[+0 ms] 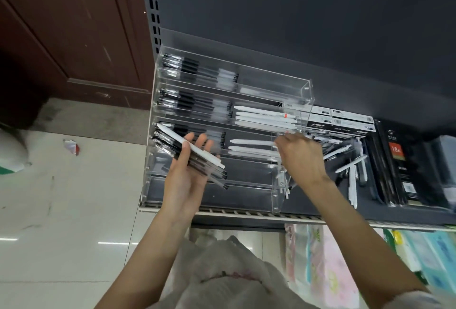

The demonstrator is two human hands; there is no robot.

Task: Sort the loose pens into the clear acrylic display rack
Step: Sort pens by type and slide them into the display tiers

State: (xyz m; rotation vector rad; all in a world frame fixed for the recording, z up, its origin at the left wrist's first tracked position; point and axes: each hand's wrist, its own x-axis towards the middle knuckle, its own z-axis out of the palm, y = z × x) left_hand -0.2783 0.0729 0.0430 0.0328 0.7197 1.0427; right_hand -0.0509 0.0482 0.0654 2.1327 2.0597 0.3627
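The clear acrylic display rack (306,91) stands on a dark shelf with several stepped tiers. Black pens fill the left of the upper tiers and white pens (264,117) lie in the right part of the middle tiers. My left hand (183,178) holds a bundle of pens (197,160), mostly black with one white on top, in front of the rack's lower left. My right hand (301,158) reaches into the right end of the third tier, its fingers curled at the white pens (251,148) there. What its fingertips hold is hidden.
Loose white and black pens (350,168) lie in a heap on the shelf right of the rack. Boxed stock (345,121) and black notebooks (399,165) sit further right. The shelf's front edge (246,213) runs below. Tiled floor and a wooden door are at the left.
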